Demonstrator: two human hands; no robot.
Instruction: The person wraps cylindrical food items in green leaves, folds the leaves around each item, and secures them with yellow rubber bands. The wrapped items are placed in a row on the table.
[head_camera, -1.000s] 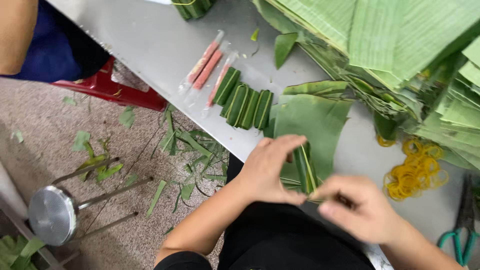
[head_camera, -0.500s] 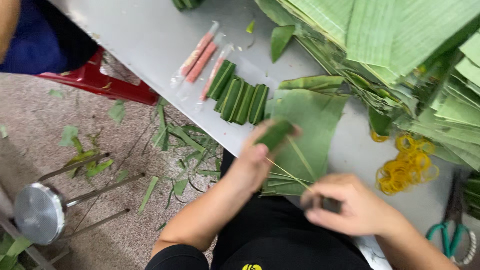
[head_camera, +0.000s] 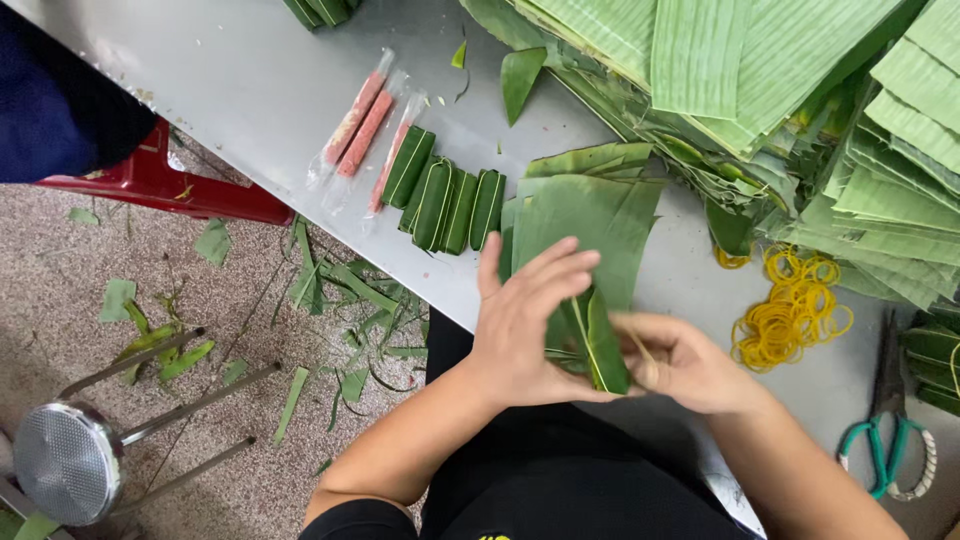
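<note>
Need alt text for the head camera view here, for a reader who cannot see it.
Two bare hands, left hand and right hand, roll a small green leaf bundle on a banana leaf sheet at the edge of a grey table. Beside them lie four wrapped green rolls, pink sticks in clear wrappers, yellow rubber bands, green-handled scissors and stacked leaves.
</note>
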